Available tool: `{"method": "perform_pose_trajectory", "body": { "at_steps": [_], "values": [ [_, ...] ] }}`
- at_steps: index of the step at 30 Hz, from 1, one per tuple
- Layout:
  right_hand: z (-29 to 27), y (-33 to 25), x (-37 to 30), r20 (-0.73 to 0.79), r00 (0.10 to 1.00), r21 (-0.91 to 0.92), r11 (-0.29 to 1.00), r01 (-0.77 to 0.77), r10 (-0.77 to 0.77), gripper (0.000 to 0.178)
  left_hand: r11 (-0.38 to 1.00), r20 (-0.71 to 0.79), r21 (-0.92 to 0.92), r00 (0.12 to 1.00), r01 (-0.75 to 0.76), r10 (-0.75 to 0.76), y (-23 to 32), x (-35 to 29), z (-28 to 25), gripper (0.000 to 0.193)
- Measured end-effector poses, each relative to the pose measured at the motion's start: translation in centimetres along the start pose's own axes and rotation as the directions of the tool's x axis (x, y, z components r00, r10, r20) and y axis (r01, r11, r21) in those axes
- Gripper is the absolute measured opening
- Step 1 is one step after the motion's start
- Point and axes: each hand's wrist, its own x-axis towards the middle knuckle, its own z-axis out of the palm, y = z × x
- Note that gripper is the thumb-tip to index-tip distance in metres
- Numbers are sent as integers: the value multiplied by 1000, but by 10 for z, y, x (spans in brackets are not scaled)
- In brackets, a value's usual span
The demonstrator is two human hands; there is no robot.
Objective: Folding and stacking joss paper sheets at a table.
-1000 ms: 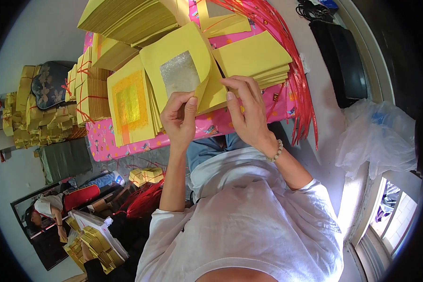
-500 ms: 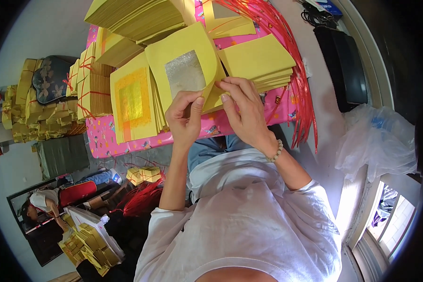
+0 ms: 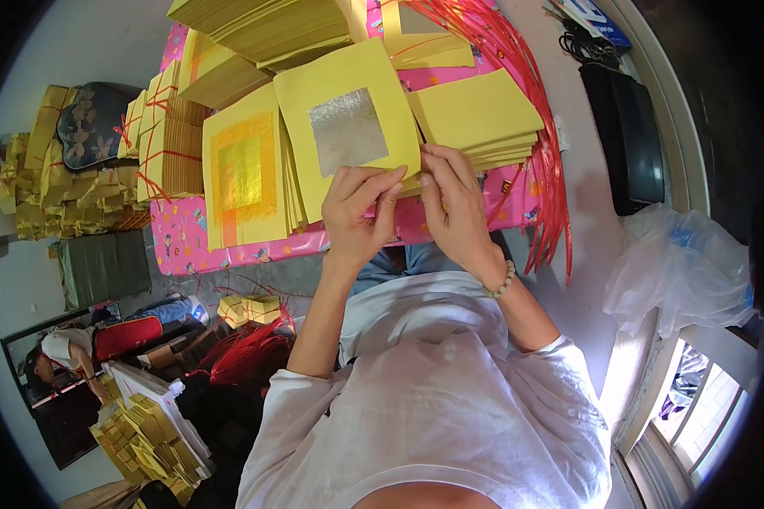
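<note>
A yellow paper sheet with a silver square (image 3: 346,127) lies in front of me on a pile of like sheets. My left hand (image 3: 358,212) is closed in a pinch at the sheet's lower right corner. At its right edge, my right hand (image 3: 457,199) has thumb and forefinger drawn together on the paper; how many sheets they grip is hidden. Left of the pile is a stack of yellow paper with a gold square in an orange border (image 3: 244,178). Plain yellow sheets (image 3: 480,110) lie fanned on the right.
A pink patterned cloth (image 3: 178,242) covers the table. Taller paper stacks (image 3: 263,34) and red-tied bundles (image 3: 168,140) stand behind and left. Red strings (image 3: 543,170) hang off the right side. Plastic bags (image 3: 683,271) lie right. Another person (image 3: 72,352) works at lower left.
The silver-square sheet's right side, curled up before, now lies flatter. My left hand has shifted right along the lower edge, its fingers closer together; the right hand has moved slightly right.
</note>
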Motion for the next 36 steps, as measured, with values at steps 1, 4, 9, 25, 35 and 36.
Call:
{"method": "perform_pose_trajectory", "body": {
  "at_steps": [1,4,9,25,35,36],
  "values": [
    [0,0,0,-1,1000,-2,1000,-3,3,24,1000,5,-8,1000,10,-10,0,0,0,23],
    [0,0,0,-2,1000,-7,1000,-4,4,24,1000,5,-17,1000,19,-19,0,0,0,22],
    [0,-2,1,-3,1000,-10,1000,-1,1,24,997,-11,-59,998,53,-54,1,1,-2,18],
    [-1,-2,0,-21,999,15,1000,26,-26,24,925,31,-265,961,272,-274,-1,0,-4,10],
    [-4,-4,-1,-23,1000,32,999,12,-11,23,886,11,-372,956,277,-294,-5,-1,-2,8],
    [-4,-6,0,-19,1000,13,1000,20,-20,23,887,8,-372,956,274,-292,-5,-1,-2,8]
  ]
}}
